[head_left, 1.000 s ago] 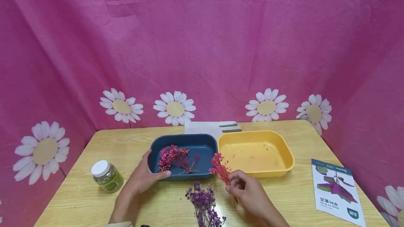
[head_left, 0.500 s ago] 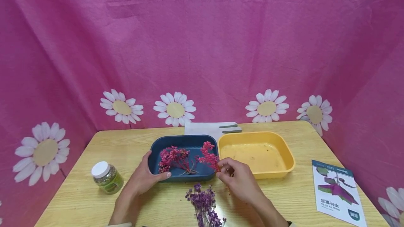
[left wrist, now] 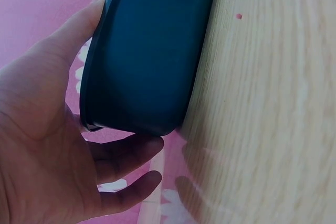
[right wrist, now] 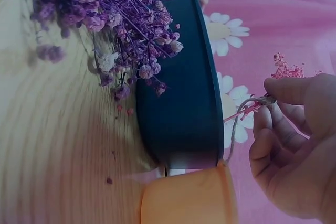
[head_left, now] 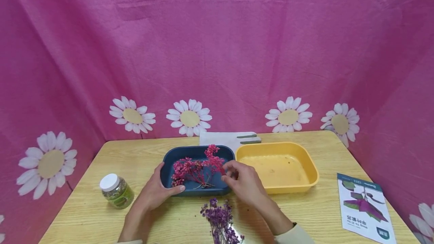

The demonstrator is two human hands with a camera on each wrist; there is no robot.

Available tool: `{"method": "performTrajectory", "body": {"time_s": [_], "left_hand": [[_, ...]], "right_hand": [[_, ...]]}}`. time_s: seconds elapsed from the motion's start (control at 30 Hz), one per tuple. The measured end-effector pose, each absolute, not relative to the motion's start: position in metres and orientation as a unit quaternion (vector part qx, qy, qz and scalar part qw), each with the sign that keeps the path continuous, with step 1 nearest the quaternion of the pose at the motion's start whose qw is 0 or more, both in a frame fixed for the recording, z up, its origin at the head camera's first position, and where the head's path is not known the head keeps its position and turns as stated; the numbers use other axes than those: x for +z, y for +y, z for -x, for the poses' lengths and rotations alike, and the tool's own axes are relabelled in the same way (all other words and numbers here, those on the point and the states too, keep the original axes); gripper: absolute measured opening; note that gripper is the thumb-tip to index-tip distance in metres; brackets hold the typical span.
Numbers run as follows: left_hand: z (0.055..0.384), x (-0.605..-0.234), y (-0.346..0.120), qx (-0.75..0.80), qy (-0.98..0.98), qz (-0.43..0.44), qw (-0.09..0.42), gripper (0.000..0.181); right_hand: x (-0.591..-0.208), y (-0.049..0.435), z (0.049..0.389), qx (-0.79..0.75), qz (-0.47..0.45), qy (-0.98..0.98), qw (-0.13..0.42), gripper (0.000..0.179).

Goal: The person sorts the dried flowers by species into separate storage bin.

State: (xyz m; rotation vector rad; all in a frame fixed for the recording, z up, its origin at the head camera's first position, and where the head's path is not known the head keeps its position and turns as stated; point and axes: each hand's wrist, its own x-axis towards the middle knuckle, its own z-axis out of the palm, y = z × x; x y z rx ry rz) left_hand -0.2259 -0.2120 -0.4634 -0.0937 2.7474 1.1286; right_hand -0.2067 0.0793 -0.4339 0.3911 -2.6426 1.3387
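In the head view my right hand (head_left: 245,182) pinches a small bunch of pink dried flowers (head_left: 214,160) over the right part of a dark blue tray (head_left: 200,191). The right wrist view shows thumb and fingers on its stems, where a piece of twine (right wrist: 234,124) hangs down. Another pink dried flower bunch (head_left: 184,168) lies inside the tray at the left. My left hand (head_left: 154,191) holds the tray's left end, thumb at the front rim. The left wrist view shows its fingers (left wrist: 128,156) bent about the tray's outer corner. Purple dried flowers (head_left: 220,221) lie in front of the tray.
A yellow tray (head_left: 278,189) stands right beside the blue one. A white-lidded jar (head_left: 116,191) is at the left, a printed seed packet or card (head_left: 366,208) at the right. White gloves or cloth (head_left: 220,138) lie behind the trays. Pink curtains surround the table.
My right hand has carried the pink bunch left and forward, from in front of the yellow tray to over the blue tray. The left hand has stayed on the blue tray.
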Motion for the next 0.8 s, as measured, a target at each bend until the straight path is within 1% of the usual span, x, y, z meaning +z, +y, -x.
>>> {"method": "performTrajectory", "body": {"time_s": [0.23, 0.6, 0.8], "left_hand": [[0.229, -0.464, -0.212, 0.375, 0.923, 0.032, 0.083, 0.120], [0.225, -0.464, -0.211, 0.377, 0.921, 0.034, 0.086, 0.120], [0.227, -0.466, -0.212, 0.382, 0.920, 0.036, 0.085, 0.120]], "right_hand": [[-0.432, 0.073, 0.215, 0.435, -0.131, -0.887, 0.077, 0.017], [-0.433, 0.063, 0.235, 0.417, -0.118, -0.897, 0.092, 0.019], [-0.433, 0.056, 0.244, 0.407, -0.113, -0.902, 0.084, 0.022]]}}
